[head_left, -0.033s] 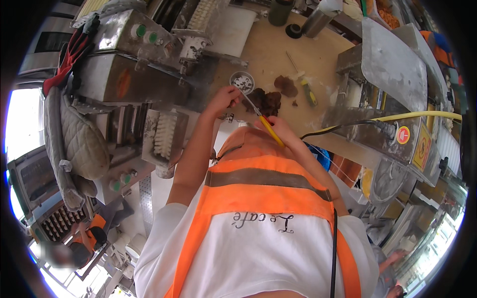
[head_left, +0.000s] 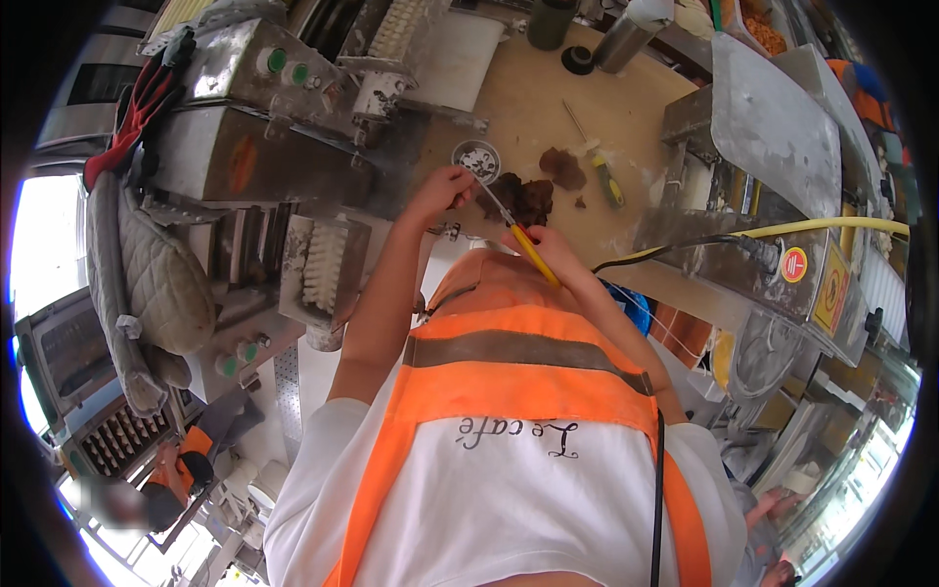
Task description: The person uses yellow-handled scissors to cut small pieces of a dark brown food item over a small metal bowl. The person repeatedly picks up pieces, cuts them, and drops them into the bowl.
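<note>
My right hand (head_left: 544,248) is closed around the yellow handle (head_left: 535,256) of a tool with a long, straight metal shaft. The shaft (head_left: 499,205) slants up and left, its far end beside a small round metal cup (head_left: 476,159) with a white-and-dark patterned inside. My left hand (head_left: 440,192) is closed near that end, its fingertips just below the cup's rim; what they pinch is hidden. Under and right of the shaft lies a dark brown lump (head_left: 529,202), dough-like, on the tan worktop (head_left: 518,88). A smaller brown piece (head_left: 562,169) sits farther right.
A screwdriver (head_left: 609,184) with a yellow-green handle lies to the right on the worktop. Metal machines (head_left: 274,157) stand at left, and another machine (head_left: 773,127) at right with a yellow cable (head_left: 831,226). At the back are bottles (head_left: 634,34). A co-worker (head_left: 176,479) is at lower left.
My hands and the tool keep nearly the same position, with only a very slight shift. The arms of the co-worker at lower left have moved a little.
</note>
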`<state>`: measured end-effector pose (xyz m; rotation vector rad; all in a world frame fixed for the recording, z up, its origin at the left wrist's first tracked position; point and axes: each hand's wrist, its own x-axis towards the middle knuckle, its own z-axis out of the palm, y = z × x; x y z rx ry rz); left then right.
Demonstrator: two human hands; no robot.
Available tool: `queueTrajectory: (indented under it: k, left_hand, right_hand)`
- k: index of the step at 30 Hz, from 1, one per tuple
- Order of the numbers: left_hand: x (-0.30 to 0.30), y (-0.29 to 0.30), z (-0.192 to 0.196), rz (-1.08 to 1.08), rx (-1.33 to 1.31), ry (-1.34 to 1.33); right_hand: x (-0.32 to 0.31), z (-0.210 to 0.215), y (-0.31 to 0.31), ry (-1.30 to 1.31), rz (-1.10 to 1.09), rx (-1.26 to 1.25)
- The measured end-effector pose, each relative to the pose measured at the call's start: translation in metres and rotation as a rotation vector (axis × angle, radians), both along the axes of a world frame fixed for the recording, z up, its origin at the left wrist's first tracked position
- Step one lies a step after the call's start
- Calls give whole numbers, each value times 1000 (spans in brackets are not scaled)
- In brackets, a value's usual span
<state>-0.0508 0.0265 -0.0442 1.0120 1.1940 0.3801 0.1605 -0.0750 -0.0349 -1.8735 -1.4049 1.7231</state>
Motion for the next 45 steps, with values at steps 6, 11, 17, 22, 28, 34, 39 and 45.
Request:
queueTrajectory:
  k: [6,11,17,22,28,34,39,45]
  left_hand:
    - [4,3,1,62,-126,-85]
    - [6,2,-2,91,-106,-87]
    - [5,2,-10,109,-81,-117]
    - [7,2,-9,122,-70,-114]
    - [4,4,-14,93,-49,-78]
    - [4,4,-18,110,20,-53]
    - [8,1,-20,134,63,-25]
    - [12,-4,-17,205,47,-34]
  right_hand:
    - [3,-8,0,11,-50,-7]
    - [0,-3,1,66,-64,-48]
    - [-4,14,6,136,-56,-103]
    - [-6,11,5,219,-131,-129]
    - [-6,10,6,173,-113,-140]
    - [-2,12,3,228,-159,-146]
    - [-6,5,0,17,-17,39]
    - [-7,18,2,-66,12,65]
